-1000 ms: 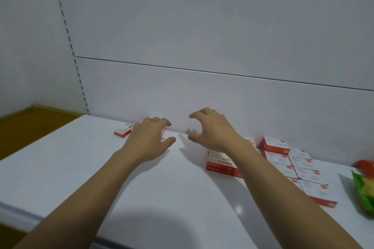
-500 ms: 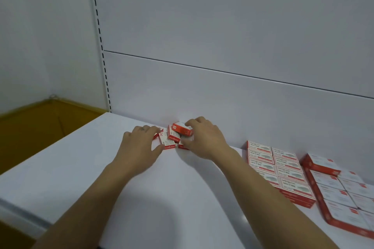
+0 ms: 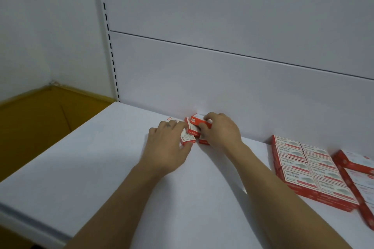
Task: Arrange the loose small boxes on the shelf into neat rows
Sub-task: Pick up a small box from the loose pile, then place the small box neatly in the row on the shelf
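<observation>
As things stand: both hands are at the back of the shelf (image 3: 121,168), bunched on a small heap of loose boxes (image 3: 192,130) that lies against the back panel (image 3: 202,77).
Left hand (image 3: 168,147): fingers (image 3: 172,126) curled over a flat box (image 3: 187,139), thumb against its near end; it holds that box down on the shelf.
Right hand (image 3: 221,131): fingers (image 3: 210,116) wrapped over a tilted box (image 3: 197,120) at the top of the heap, thumb on its front face. A pinch grip.
Between the two sets of fingers: one more box sits askew, touching both held ones; a red corner of another shows just under the right palm.
Right of the right-hand fingers, well apart: finished rows (image 3: 303,166), flat and flush-edged; a second block (image 3: 356,170) beyond them at the frame edge.
Handling, my reading: thin card, light, stiff enough for a pinch, but corners would likely dent if squeezed; printed faces may slide on the smooth shelf.
Where to hold: across the short sides, thumb on one, fingers on the other, not by an end flap.
Step in hand, as I judge: gathering the heap to move it toward the rows.
Risk: the askew box is gripped by neither hand and may topple.
</observation>
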### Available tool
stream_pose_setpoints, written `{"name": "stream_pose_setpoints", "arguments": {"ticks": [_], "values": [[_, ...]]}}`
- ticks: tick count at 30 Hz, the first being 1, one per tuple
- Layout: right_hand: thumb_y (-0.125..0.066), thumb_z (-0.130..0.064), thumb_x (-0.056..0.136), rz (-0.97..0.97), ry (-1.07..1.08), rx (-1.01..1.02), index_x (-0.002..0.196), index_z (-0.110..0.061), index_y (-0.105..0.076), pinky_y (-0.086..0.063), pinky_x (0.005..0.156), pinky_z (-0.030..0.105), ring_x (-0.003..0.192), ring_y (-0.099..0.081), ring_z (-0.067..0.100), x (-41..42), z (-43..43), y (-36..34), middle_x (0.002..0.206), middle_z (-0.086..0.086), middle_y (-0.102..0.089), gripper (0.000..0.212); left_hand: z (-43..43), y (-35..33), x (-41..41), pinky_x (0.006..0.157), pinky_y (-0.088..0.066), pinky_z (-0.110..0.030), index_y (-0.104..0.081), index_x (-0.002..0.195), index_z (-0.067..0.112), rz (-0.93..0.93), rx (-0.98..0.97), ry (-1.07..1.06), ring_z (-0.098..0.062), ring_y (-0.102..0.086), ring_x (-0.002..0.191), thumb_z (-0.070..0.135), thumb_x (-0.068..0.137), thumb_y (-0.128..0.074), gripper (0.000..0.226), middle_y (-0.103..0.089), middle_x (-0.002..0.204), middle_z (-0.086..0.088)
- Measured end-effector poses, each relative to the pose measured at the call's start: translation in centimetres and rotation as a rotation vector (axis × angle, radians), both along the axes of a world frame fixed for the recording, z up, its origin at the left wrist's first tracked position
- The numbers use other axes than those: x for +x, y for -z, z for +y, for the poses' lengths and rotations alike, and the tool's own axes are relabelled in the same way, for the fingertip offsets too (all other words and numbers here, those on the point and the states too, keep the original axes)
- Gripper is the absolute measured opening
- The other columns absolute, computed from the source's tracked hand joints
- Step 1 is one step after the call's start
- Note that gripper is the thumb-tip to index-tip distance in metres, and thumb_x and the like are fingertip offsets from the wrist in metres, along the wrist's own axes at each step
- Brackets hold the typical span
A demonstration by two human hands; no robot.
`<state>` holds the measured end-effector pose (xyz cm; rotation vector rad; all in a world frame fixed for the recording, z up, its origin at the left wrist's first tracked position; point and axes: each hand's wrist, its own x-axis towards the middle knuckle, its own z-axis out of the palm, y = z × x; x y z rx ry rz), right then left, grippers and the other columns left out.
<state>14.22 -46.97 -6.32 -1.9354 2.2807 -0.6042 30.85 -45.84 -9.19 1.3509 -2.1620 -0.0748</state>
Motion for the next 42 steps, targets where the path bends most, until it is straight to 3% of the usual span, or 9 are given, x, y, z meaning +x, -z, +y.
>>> {"name": "stream_pose_setpoints", "arguments": {"ticks": [4, 21, 25, 34, 42], "values": [[-0.052, -0.032, 0.093, -0.057, -0.01, -0.004, 0.121, -0.022, -0.054, -0.041, 0.073, 0.03, 0.089, -0.052, 0.021, -0.5, -0.3, 0.7, 0.114, 0.006, -0.053, 0.03, -0.3, 0.0, 0.3, 0.092, -0.035, -0.036, -0.048, 0.125, 0.03, 0.023, 0.032, -0.016, -0.018, -0.045, 0.114, 0.046, 0.087, -0.055, 0.042, -0.054, 0.123, 0.007], [-0.067, -0.027, 0.085, -0.183, -0.01, -0.087, 0.116, -0.019, -0.054, -0.042, 0.08, 0.028, 0.1, -0.056, 0.02, -3.9, 4.4, -0.6, 0.115, 0.001, -0.058, 0.034, 2.4, -1.3, -1.7, 0.097, -0.034, -0.036, -0.049, 0.125, 0.031, 0.001, 0.045, 0.063, -0.016, -0.046, 0.116, 0.045, 0.088, -0.056, 0.04, -0.055, 0.125, 0.008], [-0.068, -0.027, 0.086, -0.157, -0.021, -0.146, 0.117, -0.023, -0.056, -0.044, 0.085, 0.027, 0.103, -0.056, 0.017, -6.6, 7.5, -2.3, 0.119, -0.003, -0.056, 0.033, 3.2, -3.2, -4.1, 0.095, -0.037, -0.038, -0.049, 0.124, 0.031, 0.009, 0.039, 0.125, -0.018, -0.047, 0.115, 0.046, 0.087, -0.057, 0.041, -0.054, 0.123, 0.008], [-0.069, -0.022, 0.086, -0.099, 0.057, -0.234, 0.113, -0.027, -0.056, -0.046, 0.091, 0.027, 0.104, -0.054, 0.011, -15.2, 15.7, -5.6, 0.119, -0.009, -0.054, 0.031, 6.3, -6.4, -14.0, 0.105, -0.03, -0.036, -0.039, 0.136, 0.032, 0.017, 0.034, 0.322, -0.013, -0.034, 0.128, 0.047, 0.088, -0.057, 0.054, -0.043, 0.139, 0.009], [-0.069, -0.008, 0.084, -0.145, 0.178, -0.258, 0.109, -0.026, -0.059, -0.047, 0.09, 0.028, 0.1, -0.053, 0.01, -20.6, 20.3, -3.9, 0.12, -0.01, -0.054, 0.032, 9.0, -5.6, -21.5, 0.103, -0.032, -0.037, -0.039, 0.135, 0.031, 0.092, 0.103, 0.457, -0.013, -0.038, 0.124, 0.049, 0.083, -0.063, 0.059, -0.046, 0.135, 0.009]]}}
